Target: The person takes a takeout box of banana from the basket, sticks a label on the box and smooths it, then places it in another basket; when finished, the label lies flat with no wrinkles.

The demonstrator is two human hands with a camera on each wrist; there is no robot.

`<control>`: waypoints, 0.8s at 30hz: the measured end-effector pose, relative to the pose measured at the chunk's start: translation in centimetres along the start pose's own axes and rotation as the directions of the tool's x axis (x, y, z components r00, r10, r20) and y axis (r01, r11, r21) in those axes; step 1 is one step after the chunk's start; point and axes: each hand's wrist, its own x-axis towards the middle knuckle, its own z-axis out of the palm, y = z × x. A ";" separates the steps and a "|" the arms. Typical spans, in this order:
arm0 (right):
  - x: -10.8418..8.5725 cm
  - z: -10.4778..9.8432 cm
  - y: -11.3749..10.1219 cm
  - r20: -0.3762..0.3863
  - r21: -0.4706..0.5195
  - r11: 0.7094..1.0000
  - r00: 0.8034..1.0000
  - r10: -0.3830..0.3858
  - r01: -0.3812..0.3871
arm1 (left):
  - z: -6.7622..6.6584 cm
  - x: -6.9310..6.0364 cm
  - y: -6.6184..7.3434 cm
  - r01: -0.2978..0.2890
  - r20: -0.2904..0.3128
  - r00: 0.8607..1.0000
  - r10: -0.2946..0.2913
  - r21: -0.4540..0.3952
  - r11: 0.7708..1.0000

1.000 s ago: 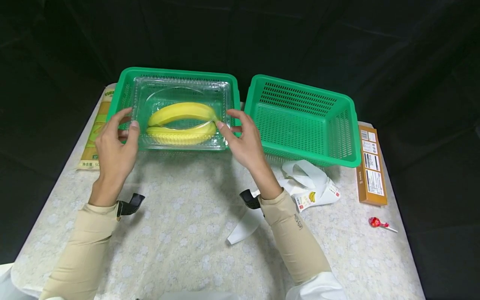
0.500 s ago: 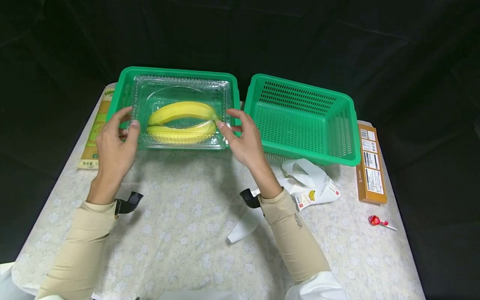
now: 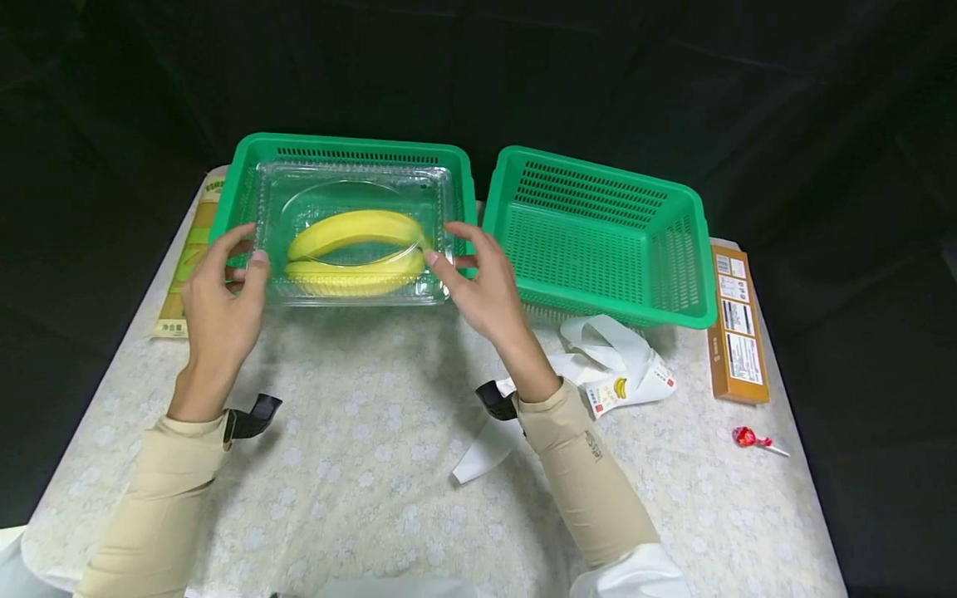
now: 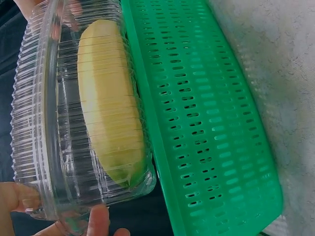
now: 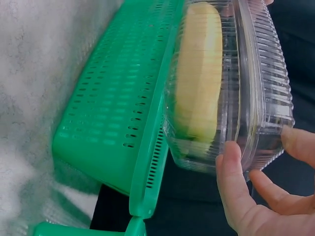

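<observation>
Two yellow bananas (image 3: 355, 232) lie inside a lidded clear plastic clamshell container (image 3: 359, 176). My left hand (image 3: 222, 309) grips the container's left end, thumb on the top near the front corner and fingers at the side. At the opposite end, my right hand (image 3: 484, 289) pinches it in the same way. Together they hold the container over the left green basket (image 3: 242, 149), close to its rim. Both wrist views show the container's ribbed wall (image 4: 29, 123) next to the basket's outer side (image 5: 113, 108), with one banana visible through the plastic.
A second green basket (image 3: 583, 257) stands to the right, with a crumpled white printed strip (image 3: 631, 378) before it. An orange-brown box (image 3: 736, 332) and a red lollipop (image 3: 743, 437) lie at the far right. A green-and-tan packet (image 3: 179, 282) lies behind the left hand.
Both hands have brought the container slightly toward me and a little to the left, uncovering more of the left basket's far wall. The grip looks the same.
</observation>
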 end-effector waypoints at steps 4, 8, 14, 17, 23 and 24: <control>0.1 0.0 0.2 0.003 0.019 1.000 1.000 0.020 -0.020 | 0.0 0.0 -0.1 0.004 -0.004 1.000 -0.004 0.005 1.000; 0.1 -0.1 0.2 0.008 0.030 0.999 0.999 0.040 -0.040 | 0.1 0.0 0.0 0.009 -0.008 1.000 -0.009 0.005 1.000; -0.1 -0.4 0.0 0.015 0.010 0.999 0.999 0.047 -0.047 | 0.0 -0.2 0.0 -0.001 -0.010 1.000 0.001 -0.010 1.000; -0.3 -0.7 -0.2 0.019 0.003 0.999 0.999 0.047 -0.047 | -0.1 -0.4 0.0 -0.005 -0.004 1.000 0.005 -0.010 1.000; -0.5 -0.9 -0.2 0.018 0.011 0.998 0.998 0.058 -0.058 | -0.1 -0.9 0.0 -0.010 0.015 1.000 0.010 0.003 1.000; -0.6 -0.9 -0.1 0.018 0.014 0.998 0.998 0.062 -0.063 | -0.1 -0.9 0.0 -0.010 0.018 1.000 0.010 0.003 1.000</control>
